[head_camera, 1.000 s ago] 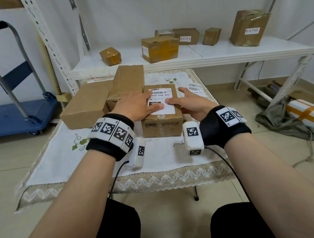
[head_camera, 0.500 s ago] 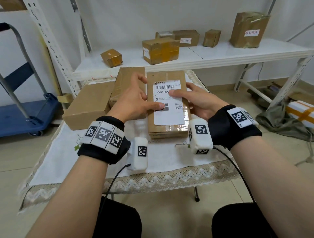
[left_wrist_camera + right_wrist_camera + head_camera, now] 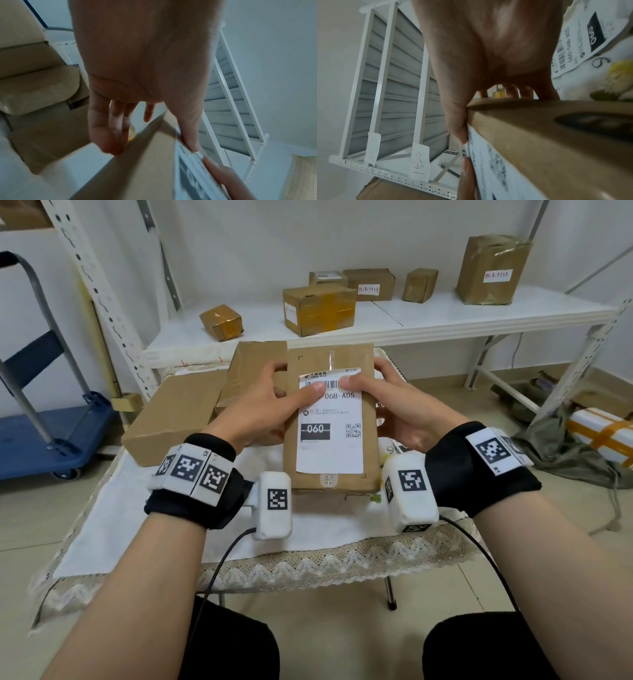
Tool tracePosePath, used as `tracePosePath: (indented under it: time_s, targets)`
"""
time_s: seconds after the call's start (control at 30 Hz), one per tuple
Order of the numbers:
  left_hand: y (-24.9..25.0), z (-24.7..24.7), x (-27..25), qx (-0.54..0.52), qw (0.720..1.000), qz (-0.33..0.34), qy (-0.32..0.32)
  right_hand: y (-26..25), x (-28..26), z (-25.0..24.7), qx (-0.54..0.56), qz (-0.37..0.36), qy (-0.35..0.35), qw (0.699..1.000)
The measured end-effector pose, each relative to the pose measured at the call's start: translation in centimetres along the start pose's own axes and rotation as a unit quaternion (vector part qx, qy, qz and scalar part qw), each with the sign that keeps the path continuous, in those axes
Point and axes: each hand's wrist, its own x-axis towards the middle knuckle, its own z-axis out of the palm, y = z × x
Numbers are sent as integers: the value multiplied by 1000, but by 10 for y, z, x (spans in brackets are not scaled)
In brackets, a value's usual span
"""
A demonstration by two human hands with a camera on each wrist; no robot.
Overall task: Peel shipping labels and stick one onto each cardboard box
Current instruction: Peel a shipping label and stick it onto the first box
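A brown cardboard box (image 3: pixel 330 364) is held tilted up above the table, its top face toward me, with a white shipping label (image 3: pixel 330 436) stuck on it. My left hand (image 3: pixel 270 402) grips the box's left side, thumb pressing the label's barcode strip. On the other side my right hand (image 3: pixel 390 402) grips the box, thumb on the label's upper edge beside the left thumb. In the left wrist view the fingers (image 3: pixel 106 135) lie behind the box (image 3: pixel 145 162). The right wrist view shows the box (image 3: pixel 547 135) and its label (image 3: pixel 489 162) under the thumb.
Two unlabelled boxes (image 3: pixel 171 419) (image 3: pixel 253 371) lie left on the cloth-covered table (image 3: pixel 171 535). A sheet of spare labels (image 3: pixel 576 40) lies on the cloth at the right. Several boxes (image 3: pixel 318 309) stand on the white shelf (image 3: pixel 445 316) behind. A blue cart (image 3: pixel 41 433) is far left.
The box was lying flat on the table; both hands have lifted and tilted it toward me. Both thumbs slid up the label to its top edge.
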Motion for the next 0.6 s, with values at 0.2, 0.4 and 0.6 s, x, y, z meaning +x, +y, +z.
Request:
tracePosePath:
  time_s: [0.2,0.4,0.6]
  targets:
    - [-3,7,-1,-30,998,-38,-45,2,-7,-5,-19,10,-9,1000]
    - [-4,10,-6,-41,996,-38,-71,5,-18,-9,-33,18,-18,999]
    - [-12,15,-5,-72,994,-21,-79,6,-31,-19,-15,14,-6,1000]
